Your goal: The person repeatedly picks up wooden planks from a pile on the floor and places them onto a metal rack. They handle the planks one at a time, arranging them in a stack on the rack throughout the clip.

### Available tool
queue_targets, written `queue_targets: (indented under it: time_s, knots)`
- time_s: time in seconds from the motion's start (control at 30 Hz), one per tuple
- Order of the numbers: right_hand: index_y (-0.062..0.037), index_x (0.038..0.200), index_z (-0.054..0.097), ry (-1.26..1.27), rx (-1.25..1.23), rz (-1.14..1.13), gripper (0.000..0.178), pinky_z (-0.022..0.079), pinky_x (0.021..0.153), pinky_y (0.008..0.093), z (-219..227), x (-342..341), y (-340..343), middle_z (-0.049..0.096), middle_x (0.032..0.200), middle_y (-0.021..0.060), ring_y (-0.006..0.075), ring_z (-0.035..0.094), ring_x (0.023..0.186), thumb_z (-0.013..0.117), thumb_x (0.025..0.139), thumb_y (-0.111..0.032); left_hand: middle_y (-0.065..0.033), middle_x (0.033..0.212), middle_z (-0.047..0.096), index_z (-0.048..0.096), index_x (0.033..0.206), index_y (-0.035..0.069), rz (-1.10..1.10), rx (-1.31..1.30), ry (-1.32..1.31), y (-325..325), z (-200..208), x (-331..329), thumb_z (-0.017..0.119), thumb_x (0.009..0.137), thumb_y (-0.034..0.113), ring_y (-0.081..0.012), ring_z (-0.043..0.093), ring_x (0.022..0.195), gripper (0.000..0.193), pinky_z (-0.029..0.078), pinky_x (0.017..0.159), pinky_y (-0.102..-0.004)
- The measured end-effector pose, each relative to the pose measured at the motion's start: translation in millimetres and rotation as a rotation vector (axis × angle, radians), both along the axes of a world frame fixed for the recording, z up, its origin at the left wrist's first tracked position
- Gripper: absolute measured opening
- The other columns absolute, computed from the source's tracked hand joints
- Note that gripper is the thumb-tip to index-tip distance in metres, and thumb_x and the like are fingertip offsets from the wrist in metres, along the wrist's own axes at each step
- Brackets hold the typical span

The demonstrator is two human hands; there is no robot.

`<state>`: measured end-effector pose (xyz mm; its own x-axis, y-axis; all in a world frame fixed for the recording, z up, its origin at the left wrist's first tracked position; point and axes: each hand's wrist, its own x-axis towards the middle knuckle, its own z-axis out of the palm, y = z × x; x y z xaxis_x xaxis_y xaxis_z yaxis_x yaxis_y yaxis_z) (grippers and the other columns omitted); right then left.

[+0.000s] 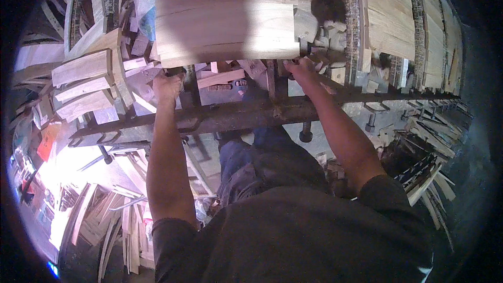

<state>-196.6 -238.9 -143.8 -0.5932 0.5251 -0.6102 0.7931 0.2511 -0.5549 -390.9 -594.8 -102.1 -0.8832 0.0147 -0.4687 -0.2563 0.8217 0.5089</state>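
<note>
A wide pale wooden panel [272,26], made of boards lying edge to edge, rests across dark metal bars in front of me. At its near left corner my left hand [167,85] is closed, with a dark piece showing at the fingers. My right hand [304,73] is closed at the near right corner, also around something dark. Whether either hand touches the panel's edge cannot be made out. Between my arms and my body runs a long dark metal beam [230,114], with the bars meeting it.
Short boards [81,69] are stacked at the left. More panels [387,15] sit between rough upright bars at the right. A bolt [306,132] hangs under the beam. Wood offcuts [220,78] litter the floor below, and thin strips [432,188] pile up at the right.
</note>
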Motion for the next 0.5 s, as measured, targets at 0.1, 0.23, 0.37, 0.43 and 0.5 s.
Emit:
queue_targets:
  time_s: [0.1,0.23,0.37,0.43,0.5]
  knots:
    - [0.0022,0.129,0.056,-0.177,0.081,0.124,0.059,0.048,0.097,0.0453,35,-19,-8,0.063,0.127,0.0246,0.0392,0.061,0.118,0.071,0.086,-0.036,-0.0197,0.094,0.075,0.071,0.104,-0.002,-0.039,-0.168,0.107,-10,-22,9,0.082,0.068,0.028,-0.0301,0.073,0.088,0.049,0.056,0.082,-0.0403]
    - [0.0012,0.117,0.069,0.001,0.076,0.023,0.047,0.056,0.064,0.0355,-20,6,3,0.069,0.105,0.0165,0.0221,0.069,0.085,0.071,0.088,-0.036,-0.023,0.099,0.074,0.071,0.106,0.0,-0.063,-0.137,0.068,-15,-44,0,0.083,0.065,0.038,-0.0373,0.072,0.096,0.057,0.056,0.087,-0.044]
    - [0.0015,0.115,0.069,-0.004,0.05,0.003,0.045,0.056,0.066,0.0338,-35,8,14,0.068,0.105,0.016,0.0212,0.068,0.082,0.073,0.087,-0.033,-0.022,0.104,0.073,0.068,0.112,-0.001,0.021,-0.056,-0.017,-18,-51,2,0.082,0.069,0.039,-0.0346,0.071,0.101,0.06,0.054,0.091,-0.0423]
    - [0.0015,0.112,0.069,0.02,-0.021,-0.017,0.041,0.056,0.07,0.0333,-7,2,10,0.068,0.103,0.0144,0.0196,0.067,0.082,0.073,0.086,-0.029,-0.0188,0.105,0.074,0.065,0.117,-0.002,0.064,0.034,-0.043,-16,-41,6,0.082,0.071,0.034,-0.031,0.071,0.1,0.06,0.053,0.091,-0.0405]
    - [0.0013,0.109,0.068,0.07,-0.068,-0.033,0.035,0.054,0.074,0.0325,44,-15,-3,0.067,0.099,0.0122,0.0174,0.065,0.082,0.074,0.086,-0.025,-0.015,0.106,0.074,0.061,0.124,-0.003,0.147,0.261,-0.062,-32,-54,10,0.081,0.074,0.029,-0.0285,0.07,0.097,0.062,0.053,0.089,-0.0396]
